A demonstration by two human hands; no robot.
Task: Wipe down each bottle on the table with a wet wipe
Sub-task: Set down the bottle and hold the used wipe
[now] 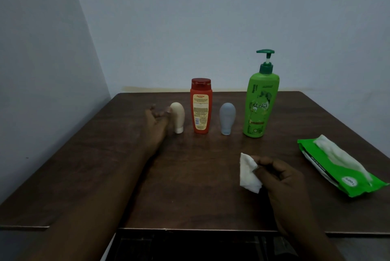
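A dark brown wooden table (84, 176) fills the lower half of the frame, and its far edge touches the back wall (211, 18). This wall is plain and pale blue-grey. The left wall (31, 71) has the same colour, and the two meet in a corner line (90, 35) that runs down from the upper left. A yellowish stain (147, 88) lies along the foot of the back wall. The light is dim and even.

bare forearms (105, 187) lead to bare left hand (157, 121) and right hand (282, 176)
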